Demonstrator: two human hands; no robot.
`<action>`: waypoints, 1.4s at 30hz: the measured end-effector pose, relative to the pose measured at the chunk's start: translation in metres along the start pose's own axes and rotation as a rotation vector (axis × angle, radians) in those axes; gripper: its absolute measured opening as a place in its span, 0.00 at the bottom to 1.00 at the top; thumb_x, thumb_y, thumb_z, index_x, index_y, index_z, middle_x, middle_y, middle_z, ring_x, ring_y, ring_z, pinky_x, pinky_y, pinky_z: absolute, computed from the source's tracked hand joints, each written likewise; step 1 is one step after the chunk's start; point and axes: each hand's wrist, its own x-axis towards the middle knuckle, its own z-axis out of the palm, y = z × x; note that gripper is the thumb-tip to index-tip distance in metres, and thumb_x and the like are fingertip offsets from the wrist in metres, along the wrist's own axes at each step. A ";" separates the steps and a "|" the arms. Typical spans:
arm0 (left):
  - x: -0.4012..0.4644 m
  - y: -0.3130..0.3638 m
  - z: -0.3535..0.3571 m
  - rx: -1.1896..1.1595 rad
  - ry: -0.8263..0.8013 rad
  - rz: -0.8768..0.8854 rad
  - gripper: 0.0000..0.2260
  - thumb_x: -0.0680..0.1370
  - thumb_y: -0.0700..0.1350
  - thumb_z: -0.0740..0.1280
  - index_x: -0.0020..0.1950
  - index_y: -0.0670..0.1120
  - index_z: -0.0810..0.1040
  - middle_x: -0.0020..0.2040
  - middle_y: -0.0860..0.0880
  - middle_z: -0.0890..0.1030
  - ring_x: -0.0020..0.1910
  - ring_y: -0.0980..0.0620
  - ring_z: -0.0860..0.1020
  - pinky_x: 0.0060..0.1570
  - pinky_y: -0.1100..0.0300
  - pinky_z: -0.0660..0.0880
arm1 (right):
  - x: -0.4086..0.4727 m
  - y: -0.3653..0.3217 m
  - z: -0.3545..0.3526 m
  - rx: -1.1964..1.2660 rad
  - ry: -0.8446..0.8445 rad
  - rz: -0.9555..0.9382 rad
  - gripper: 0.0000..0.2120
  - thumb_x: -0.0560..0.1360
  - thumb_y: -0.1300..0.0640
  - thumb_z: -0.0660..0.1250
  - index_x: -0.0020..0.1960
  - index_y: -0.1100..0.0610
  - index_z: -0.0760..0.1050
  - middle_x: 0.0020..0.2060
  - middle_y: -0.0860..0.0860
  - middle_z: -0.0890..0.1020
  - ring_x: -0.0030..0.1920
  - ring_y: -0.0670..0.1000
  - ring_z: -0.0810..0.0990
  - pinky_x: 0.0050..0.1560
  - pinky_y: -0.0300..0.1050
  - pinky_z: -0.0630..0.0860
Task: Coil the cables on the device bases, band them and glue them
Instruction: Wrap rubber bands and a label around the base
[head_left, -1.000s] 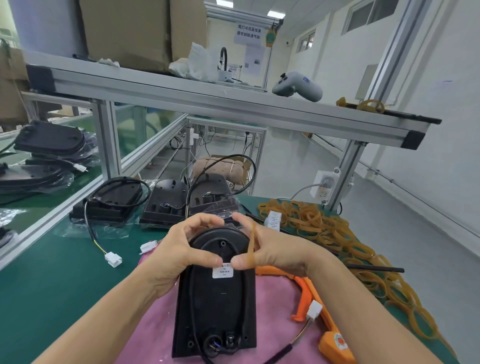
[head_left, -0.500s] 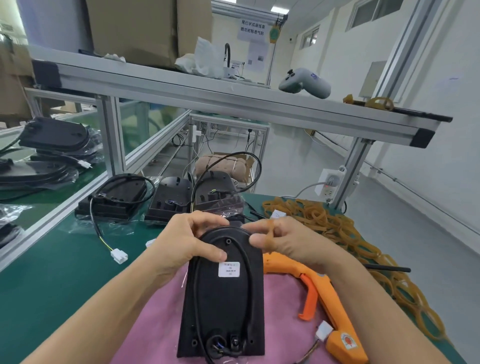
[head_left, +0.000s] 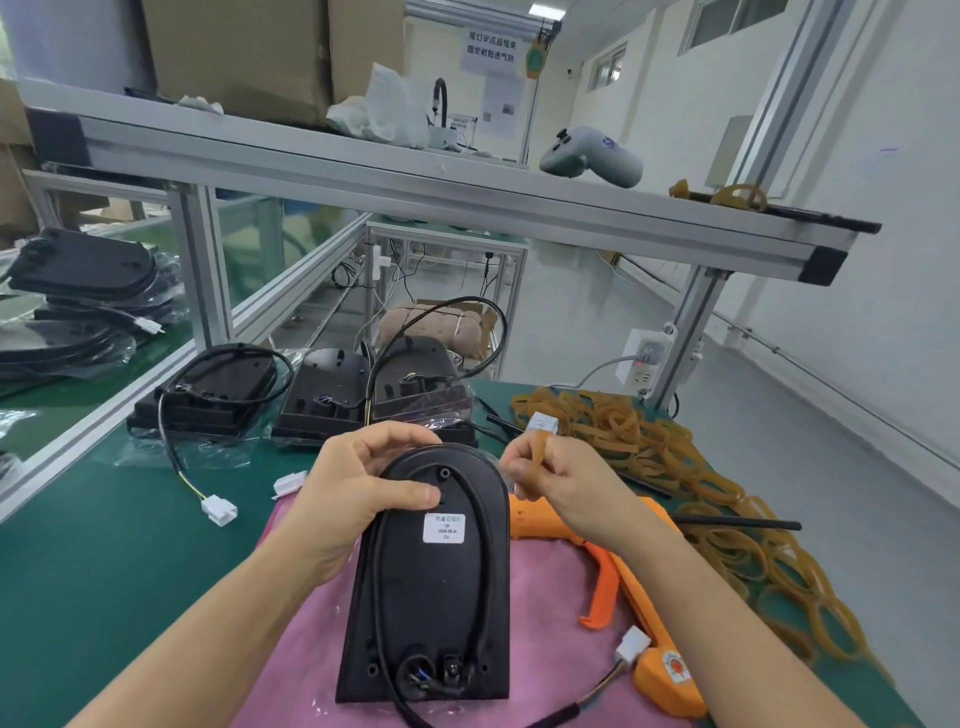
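Observation:
A black device base (head_left: 431, 597) lies on a pink mat (head_left: 545, 582) in front of me, rounded end away from me. Its black cable (head_left: 378, 561) runs in a loop along the rim. My left hand (head_left: 353, 488) grips the rounded top edge, thumb pressing the cable near a screw hole. My right hand (head_left: 566, 483) is just right of the base, pinching a tan rubber band (head_left: 540, 447) looped over a finger. The cable's white connector (head_left: 632, 644) lies on the mat at lower right.
An orange glue gun (head_left: 649, 623) lies right of the base. A heap of rubber bands (head_left: 675, 467) covers the table's right side. More black bases with cables (head_left: 218, 389) sit behind on the green table (head_left: 93, 545). An aluminium shelf frame (head_left: 415, 192) crosses overhead.
My right hand has moved from the middle of the base to its top right side, carrying the rubber band. My left hand stayed on the rounded top edge.

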 end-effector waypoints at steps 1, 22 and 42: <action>0.001 -0.001 0.000 0.003 0.025 0.007 0.21 0.58 0.25 0.75 0.47 0.42 0.82 0.44 0.41 0.85 0.41 0.48 0.83 0.42 0.60 0.81 | -0.003 0.002 0.000 -0.036 0.004 0.012 0.09 0.80 0.65 0.61 0.41 0.63 0.72 0.34 0.45 0.75 0.32 0.40 0.73 0.40 0.39 0.72; -0.008 0.018 0.011 0.176 0.042 0.112 0.13 0.60 0.40 0.77 0.42 0.45 0.81 0.41 0.50 0.82 0.41 0.56 0.80 0.43 0.64 0.75 | 0.024 -0.044 0.010 -0.090 -0.362 0.020 0.16 0.68 0.55 0.76 0.52 0.61 0.78 0.46 0.61 0.82 0.47 0.59 0.80 0.53 0.60 0.75; 0.035 0.047 -0.001 0.930 0.234 0.164 0.11 0.60 0.29 0.63 0.28 0.46 0.70 0.30 0.48 0.77 0.29 0.49 0.74 0.31 0.61 0.69 | 0.000 -0.046 0.009 -0.034 -0.186 -0.029 0.19 0.67 0.55 0.78 0.57 0.52 0.80 0.46 0.49 0.84 0.48 0.49 0.82 0.53 0.51 0.78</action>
